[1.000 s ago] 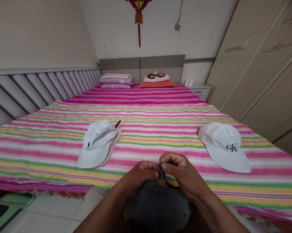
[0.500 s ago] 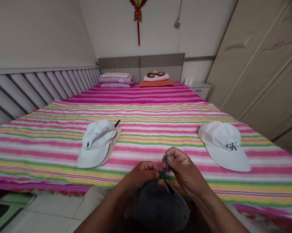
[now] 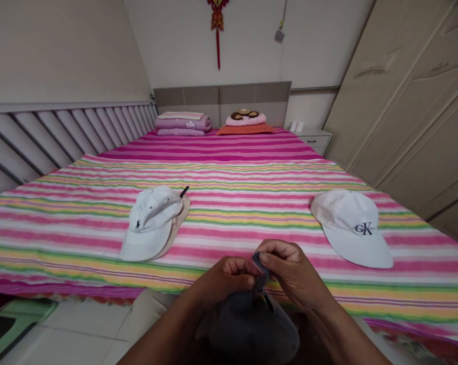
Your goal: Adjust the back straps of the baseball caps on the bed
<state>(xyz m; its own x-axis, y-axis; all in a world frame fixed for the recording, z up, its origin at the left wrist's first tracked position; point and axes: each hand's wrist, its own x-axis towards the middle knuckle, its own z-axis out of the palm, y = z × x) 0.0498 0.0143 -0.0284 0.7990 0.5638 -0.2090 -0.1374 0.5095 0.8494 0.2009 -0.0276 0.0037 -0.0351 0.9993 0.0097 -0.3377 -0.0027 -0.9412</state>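
Observation:
A dark grey cap (image 3: 251, 327) is low in front of me, its back strap (image 3: 260, 266) raised between my hands. My right hand (image 3: 289, 268) pinches the strap's end between thumb and fingers. From the other side, my left hand (image 3: 229, 279) grips the cap near the strap's base, its fingertips close to the right ones. Much of the cap is in shadow. On the bed to the left lies a white cap (image 3: 148, 223) with a small dark emblem, over a beige cap (image 3: 181, 220). At the right rests another white cap (image 3: 350, 228) with dark lettering.
A striped sheet covers the bed (image 3: 244, 187). Folded purple bedding (image 3: 183, 124) and a pink pillow stack (image 3: 246, 120) sit by the headboard (image 3: 251, 94). A slatted rail (image 3: 76, 129) runs along the left, a wardrobe (image 3: 411, 101) on the right. A green stool (image 3: 19, 322) stands at lower left.
My right hand has moved slightly down with the strap's end, and the strap sits lower and more folded. The caps on the bed have not moved.

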